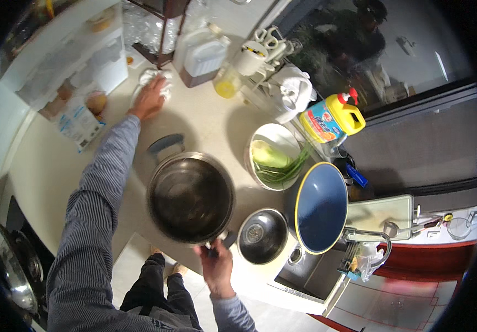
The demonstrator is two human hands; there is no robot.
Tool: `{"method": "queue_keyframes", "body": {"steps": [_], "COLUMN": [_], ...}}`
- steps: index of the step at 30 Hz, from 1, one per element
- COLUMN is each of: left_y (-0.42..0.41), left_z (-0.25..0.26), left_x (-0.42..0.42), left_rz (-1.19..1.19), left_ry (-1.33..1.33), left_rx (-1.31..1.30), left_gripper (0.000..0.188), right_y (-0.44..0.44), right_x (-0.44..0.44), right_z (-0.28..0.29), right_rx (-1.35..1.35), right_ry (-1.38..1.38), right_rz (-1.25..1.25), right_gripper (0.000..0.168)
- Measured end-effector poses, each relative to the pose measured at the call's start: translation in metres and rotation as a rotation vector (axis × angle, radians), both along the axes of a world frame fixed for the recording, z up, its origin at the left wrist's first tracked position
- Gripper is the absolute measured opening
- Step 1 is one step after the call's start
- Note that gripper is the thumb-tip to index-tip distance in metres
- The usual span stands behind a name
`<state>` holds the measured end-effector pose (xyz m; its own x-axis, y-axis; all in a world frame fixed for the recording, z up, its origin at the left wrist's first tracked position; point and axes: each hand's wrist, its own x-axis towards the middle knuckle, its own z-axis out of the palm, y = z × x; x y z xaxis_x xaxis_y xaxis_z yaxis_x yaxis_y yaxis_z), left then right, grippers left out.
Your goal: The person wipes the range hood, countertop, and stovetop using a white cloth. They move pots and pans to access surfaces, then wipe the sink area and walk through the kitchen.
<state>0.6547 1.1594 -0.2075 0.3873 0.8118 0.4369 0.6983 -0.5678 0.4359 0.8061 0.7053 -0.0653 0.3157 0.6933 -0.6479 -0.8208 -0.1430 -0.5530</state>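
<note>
My left hand is at the back of the pale countertop, fingers bent over a crumpled white cloth. Near my body, my right hand grips a dark side handle of a deep two-handled pot. The pot's interior is dark and shows no food. Its opposite handle points toward the back of the counter. To the right of the pot stands a white bowl with a pale green vegetable and long green stalks. A small metal bowl sits close to my right hand.
A large blue basin leans beside the sink. Along the back are plastic jugs, a utensil holder and a yellow detergent bottle. A plastic packet lies left; a glass lid is at lower left.
</note>
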Motion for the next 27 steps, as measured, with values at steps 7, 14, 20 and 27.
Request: {"method": "queue_keyframes", "body": {"steps": [7, 14, 20, 27], "left_y": [-0.047, -0.029, -0.088, -0.197], "left_z": [0.010, 0.019, 0.015, 0.041], "left_x": [0.051, 0.118, 0.169, 0.103], "left_rz": [-0.465, -0.301, -0.649, -0.983], "left_ry": [0.076, -0.011, 0.006, -0.045], "left_rx": [-0.128, -0.139, -0.215, -0.284], "left_gripper": [0.048, 0.051, 0.030, 0.046], "right_y": [-0.074, -0.110, -0.140, -0.131], "right_x": [-0.007, -0.010, -0.012, -0.004], "right_z": [0.021, 0.037, 0.041, 0.056], "right_rx": [-0.156, -0.214, -0.244, -0.163], "right_ry": [0.083, 0.078, 0.003, -0.041], "right_rz": [-0.136, -0.133, -0.202, -0.229], "right_gripper": [0.015, 0.026, 0.014, 0.014]}}
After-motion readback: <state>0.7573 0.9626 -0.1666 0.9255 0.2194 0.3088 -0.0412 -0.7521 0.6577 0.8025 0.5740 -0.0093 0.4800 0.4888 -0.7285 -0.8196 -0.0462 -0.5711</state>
